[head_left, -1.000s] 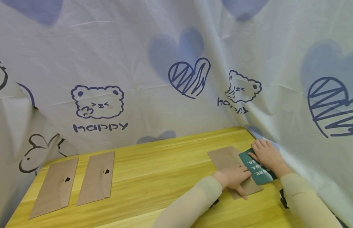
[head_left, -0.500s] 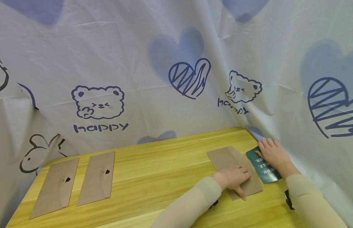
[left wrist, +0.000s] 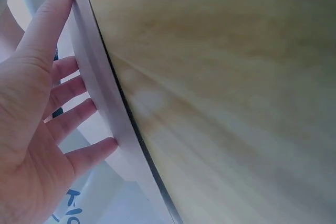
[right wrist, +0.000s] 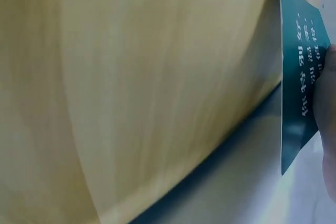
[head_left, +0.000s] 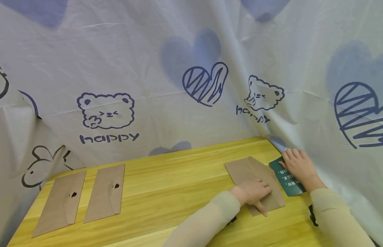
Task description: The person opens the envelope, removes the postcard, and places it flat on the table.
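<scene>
Flat on the brown paper envelope [head_left: 239,168] at the table's right lies my left hand [head_left: 252,192], fingers spread and straight. In the left wrist view its fingertips touch the envelope [left wrist: 97,72], while the thumb lies along the edge. Just right of the envelope, my right hand [head_left: 300,168] holds a dark green card [head_left: 285,178] with white printed writing. The right wrist view shows the card [right wrist: 294,77] tilted above the table, the thumb on its printed face; the other fingers are mostly hidden there. Part of the card is covered by the right hand.
Two more brown envelopes [head_left: 102,195], each with a small black mark, lie side by side at the left of the wooden table [head_left: 166,192]. A white curtain [head_left: 154,68] with bear and heart drawings hangs behind and close along the right edge.
My right hand has moved right with the green card, which overlapped the envelope's right side before and now lies just beyond it. The left hand has stayed on the envelope.
</scene>
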Action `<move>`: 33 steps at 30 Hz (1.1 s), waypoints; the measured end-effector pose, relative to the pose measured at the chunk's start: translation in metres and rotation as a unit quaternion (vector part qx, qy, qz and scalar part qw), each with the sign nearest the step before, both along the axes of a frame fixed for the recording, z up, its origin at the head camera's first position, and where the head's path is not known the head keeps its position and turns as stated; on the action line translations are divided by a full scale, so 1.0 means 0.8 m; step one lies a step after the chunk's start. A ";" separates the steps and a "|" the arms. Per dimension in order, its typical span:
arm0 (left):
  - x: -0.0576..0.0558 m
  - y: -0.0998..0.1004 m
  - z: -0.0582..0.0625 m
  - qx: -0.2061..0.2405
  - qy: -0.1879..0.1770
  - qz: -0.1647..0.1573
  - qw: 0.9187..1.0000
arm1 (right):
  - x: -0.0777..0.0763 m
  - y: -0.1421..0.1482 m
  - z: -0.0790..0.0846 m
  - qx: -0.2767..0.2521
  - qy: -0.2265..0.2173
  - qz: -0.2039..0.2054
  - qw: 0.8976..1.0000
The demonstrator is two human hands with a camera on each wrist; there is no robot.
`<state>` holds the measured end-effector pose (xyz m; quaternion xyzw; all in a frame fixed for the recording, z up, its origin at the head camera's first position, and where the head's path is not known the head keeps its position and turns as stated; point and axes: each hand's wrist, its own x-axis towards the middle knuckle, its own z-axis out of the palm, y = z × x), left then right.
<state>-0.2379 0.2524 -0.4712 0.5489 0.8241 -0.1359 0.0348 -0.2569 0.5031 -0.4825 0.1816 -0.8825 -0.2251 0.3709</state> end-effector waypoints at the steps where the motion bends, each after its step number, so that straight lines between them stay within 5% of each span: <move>1: 0.000 0.000 0.000 -0.002 -0.002 0.001 1.000 | 0.000 -0.001 -0.001 0.000 -0.003 -0.004 1.000; 16: 0.001 -0.007 0.002 -0.011 -0.072 0.024 0.997 | -0.006 -0.007 -0.031 -0.041 -0.059 -0.023 0.997; 33: 0.000 -0.018 0.006 0.006 -0.099 0.030 0.995 | -0.006 -0.024 -0.019 -0.058 -0.153 -0.115 0.980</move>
